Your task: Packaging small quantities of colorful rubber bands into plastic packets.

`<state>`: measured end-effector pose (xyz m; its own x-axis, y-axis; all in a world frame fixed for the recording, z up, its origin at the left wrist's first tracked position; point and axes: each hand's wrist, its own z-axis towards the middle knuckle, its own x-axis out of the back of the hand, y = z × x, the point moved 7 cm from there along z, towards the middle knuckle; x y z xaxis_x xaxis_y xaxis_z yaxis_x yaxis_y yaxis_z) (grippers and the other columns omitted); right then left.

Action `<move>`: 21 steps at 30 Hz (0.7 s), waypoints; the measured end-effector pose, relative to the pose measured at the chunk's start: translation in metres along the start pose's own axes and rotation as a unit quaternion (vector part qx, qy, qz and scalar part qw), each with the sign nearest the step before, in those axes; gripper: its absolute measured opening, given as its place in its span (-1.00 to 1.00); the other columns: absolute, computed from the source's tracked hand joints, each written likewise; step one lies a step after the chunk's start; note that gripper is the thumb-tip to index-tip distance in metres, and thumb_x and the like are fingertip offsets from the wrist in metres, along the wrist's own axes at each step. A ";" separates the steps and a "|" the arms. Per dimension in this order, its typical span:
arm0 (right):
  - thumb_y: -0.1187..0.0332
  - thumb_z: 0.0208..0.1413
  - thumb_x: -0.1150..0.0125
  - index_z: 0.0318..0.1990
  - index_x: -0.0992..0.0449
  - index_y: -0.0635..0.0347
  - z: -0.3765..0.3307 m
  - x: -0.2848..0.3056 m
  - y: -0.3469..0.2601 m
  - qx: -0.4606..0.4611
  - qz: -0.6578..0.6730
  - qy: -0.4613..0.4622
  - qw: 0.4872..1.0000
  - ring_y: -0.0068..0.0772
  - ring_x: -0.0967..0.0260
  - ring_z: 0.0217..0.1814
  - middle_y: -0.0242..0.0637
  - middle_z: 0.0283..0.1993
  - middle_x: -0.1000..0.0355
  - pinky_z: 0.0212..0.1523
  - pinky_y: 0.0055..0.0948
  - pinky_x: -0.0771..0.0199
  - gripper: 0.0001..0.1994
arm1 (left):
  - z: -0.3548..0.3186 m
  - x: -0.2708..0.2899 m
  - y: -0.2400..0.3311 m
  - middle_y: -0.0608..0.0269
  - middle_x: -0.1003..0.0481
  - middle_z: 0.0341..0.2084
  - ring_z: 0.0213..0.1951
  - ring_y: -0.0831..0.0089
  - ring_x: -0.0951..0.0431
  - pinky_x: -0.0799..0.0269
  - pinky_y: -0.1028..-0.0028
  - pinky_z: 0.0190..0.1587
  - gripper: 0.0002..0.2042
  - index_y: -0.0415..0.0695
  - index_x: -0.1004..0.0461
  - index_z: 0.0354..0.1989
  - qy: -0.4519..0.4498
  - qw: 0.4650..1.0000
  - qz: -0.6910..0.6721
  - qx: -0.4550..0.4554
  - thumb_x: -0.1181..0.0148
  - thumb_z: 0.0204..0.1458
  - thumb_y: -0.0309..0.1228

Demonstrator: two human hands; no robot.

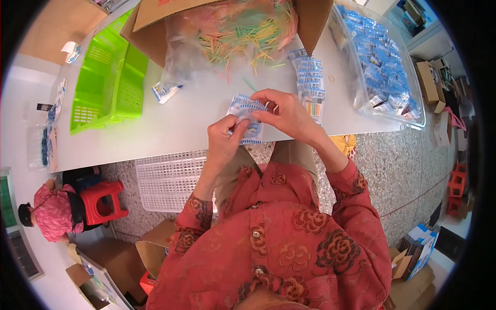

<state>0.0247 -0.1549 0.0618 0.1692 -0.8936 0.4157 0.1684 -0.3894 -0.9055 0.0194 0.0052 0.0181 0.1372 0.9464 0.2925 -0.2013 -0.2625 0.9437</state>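
- Blue-and-white packets [242, 104], held over the table [194, 119] near its front edge.
- Left hand [222, 142] pinching their left side.
- Right hand [293, 116] curled at their right; whether gripping, cannot tell.
- Beyond, carton [147, 44] of coloured sticks [232, 41].
- Green basket [132, 85] leftward.
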 end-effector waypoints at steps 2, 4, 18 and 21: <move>0.35 -0.03 -0.29 -0.19 -0.50 0.31 0.002 0.001 0.000 0.003 -0.032 -0.013 0.999 -0.48 -0.34 -0.46 -0.23 -0.34 -0.44 -0.43 -0.48 -0.36 -0.73 | 0.000 0.001 -0.001 0.26 -0.35 -0.75 -0.64 0.66 -0.22 -0.16 0.54 -0.60 -0.84 -0.30 -0.43 -0.56 0.005 1.000 0.003 -0.011 -0.25 -0.05 -0.50; 0.32 -0.03 -0.30 -0.19 -0.49 0.30 0.003 0.002 0.001 0.007 -0.065 -0.025 0.998 -0.48 -0.33 -0.48 -0.22 -0.36 -0.44 -0.44 -0.48 -0.35 -0.71 | 0.000 0.003 0.000 0.26 -0.35 -0.75 -0.65 0.65 -0.22 -0.17 0.54 -0.60 -0.84 -0.30 -0.43 -0.56 0.011 1.000 0.004 -0.024 -0.26 -0.05 -0.51; 0.51 -0.16 -0.30 -0.20 -0.50 0.19 -0.020 0.003 -0.059 0.230 -0.175 0.103 0.952 -0.31 -0.42 -0.35 -0.27 -0.18 -0.39 -0.40 -0.44 -0.44 -0.71 | -0.006 0.014 0.011 0.29 -0.48 -0.64 -0.55 0.66 -0.43 -0.34 0.61 -0.50 -0.92 -0.28 -0.50 -0.50 0.065 0.996 -0.045 -0.037 -0.30 -0.12 -0.58; 0.55 -0.19 -0.29 -0.21 -0.50 0.19 -0.021 0.000 -0.064 0.230 -0.209 0.110 0.944 -0.26 -0.43 -0.32 -0.25 -0.19 -0.39 -0.40 -0.39 -0.45 -0.71 | -0.006 0.014 0.019 0.30 -0.46 -0.65 -0.56 0.65 -0.42 -0.32 0.61 -0.51 -0.91 -0.28 -0.49 -0.50 0.069 0.996 -0.024 -0.060 -0.30 -0.12 -0.58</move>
<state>-0.0061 -0.1348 0.1181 -0.2039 -0.7273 0.6553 0.5883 -0.6260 -0.5118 0.0114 0.0142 0.0394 0.0169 0.9761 0.2165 -0.3124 -0.2005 0.9285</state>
